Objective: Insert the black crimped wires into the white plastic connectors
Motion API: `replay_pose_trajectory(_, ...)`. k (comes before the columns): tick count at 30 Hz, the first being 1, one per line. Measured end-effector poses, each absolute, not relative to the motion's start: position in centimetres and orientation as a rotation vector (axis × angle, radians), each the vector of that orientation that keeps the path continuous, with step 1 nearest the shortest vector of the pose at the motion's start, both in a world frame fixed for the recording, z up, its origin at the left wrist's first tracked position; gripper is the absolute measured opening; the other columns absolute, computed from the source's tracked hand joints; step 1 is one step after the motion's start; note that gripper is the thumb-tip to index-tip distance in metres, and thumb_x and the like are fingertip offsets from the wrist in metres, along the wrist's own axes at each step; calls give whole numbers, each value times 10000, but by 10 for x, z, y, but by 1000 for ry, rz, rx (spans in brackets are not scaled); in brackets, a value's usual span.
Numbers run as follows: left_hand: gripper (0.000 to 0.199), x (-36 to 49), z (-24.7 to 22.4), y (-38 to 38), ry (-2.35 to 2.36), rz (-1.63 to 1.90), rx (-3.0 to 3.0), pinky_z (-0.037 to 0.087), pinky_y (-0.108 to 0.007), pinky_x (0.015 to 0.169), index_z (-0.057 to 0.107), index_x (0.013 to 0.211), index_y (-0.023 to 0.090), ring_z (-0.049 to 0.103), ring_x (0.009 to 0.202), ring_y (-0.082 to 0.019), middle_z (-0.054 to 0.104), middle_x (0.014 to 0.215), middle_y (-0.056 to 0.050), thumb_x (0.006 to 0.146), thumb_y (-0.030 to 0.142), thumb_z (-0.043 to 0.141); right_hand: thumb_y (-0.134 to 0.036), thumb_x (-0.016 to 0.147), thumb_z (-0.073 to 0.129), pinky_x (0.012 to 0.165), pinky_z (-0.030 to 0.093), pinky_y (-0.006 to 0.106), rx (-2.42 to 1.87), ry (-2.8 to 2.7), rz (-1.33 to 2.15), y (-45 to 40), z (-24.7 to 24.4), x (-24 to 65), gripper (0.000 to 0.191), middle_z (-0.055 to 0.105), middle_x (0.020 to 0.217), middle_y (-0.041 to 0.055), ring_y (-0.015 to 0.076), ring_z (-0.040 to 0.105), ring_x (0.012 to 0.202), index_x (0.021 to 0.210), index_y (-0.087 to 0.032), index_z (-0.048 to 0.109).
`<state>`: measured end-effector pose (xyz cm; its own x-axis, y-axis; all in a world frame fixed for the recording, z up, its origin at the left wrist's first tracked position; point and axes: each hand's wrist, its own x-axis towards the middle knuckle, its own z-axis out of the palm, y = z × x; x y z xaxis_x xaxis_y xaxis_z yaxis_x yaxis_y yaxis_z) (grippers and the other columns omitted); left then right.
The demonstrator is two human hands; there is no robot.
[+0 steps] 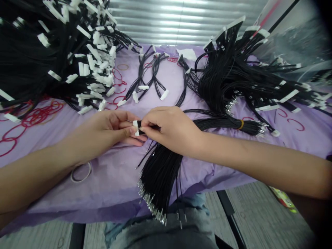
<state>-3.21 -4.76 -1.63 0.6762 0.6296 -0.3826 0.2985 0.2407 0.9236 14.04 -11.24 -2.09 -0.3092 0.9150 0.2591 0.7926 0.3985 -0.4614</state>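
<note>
Lilac sheeting (pixel 109 188) covered the tabletop. Closest, the left hand (pixel 106 129) pinched a white connector (pixel 136 128) just beside the right hand (pixel 171 129), which gripped black wires (pixel 160 173) running toward 6 o'clock; a yellow-banded wire bundle (pixel 223 124) lay at 3 o'clock, more harnesses (pixel 52 69) at 10 o'clock.

A ribbed metal wall (pixel 178 20) stood behind the table (pixel 109 197), which was draped in lilac sheeting. Beneath it, black metal legs (pixel 228 211) stood on a grey plank floor (pixel 259 221).
</note>
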Motion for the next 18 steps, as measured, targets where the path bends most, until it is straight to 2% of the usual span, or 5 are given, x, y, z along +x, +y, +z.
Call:
replay_pose_trajectory(5,35,-34,-18,-49,821,278,1373,584,-160,758,620,879,107,727,781,-116,729,812,-34,853,126,605,-204,895,465,714,315,231,-1435,-2218,285,-111,-23,138,248,599,754,38,100,475,742,761,-96,643)
replay_pose_trajectory(10,77,-38,-23,-46,789,295,1381,592,-171,742,660,867,165,732,780,-141,737,822,-26,806,207,683,-193,899,460,731,320,229,-1446,-2223,318,-111,-21,138,253,620,779,47,103,495,763,784,-87,659)
replay_pose_trajectory(14,111,-37,-25,-44,783,286,1352,596,-179,743,684,856,188,734,783,-153,742,829,-20,764,230,729,-183,866,485,704,310,214,-1459,-2199,379,-113,-17,141,219,623,756,27,79,490,709,753,-95,651)
replay_pose_trajectory(18,120,-36,-25,-41,780,257,1299,585,-153,752,674,878,191,731,812,-131,747,860,-11,770,208,725,-192,817,546,680,305,209,-1500,-2183,422,-114,-13,143,156,626,764,24,66,474,671,821,-91,665)
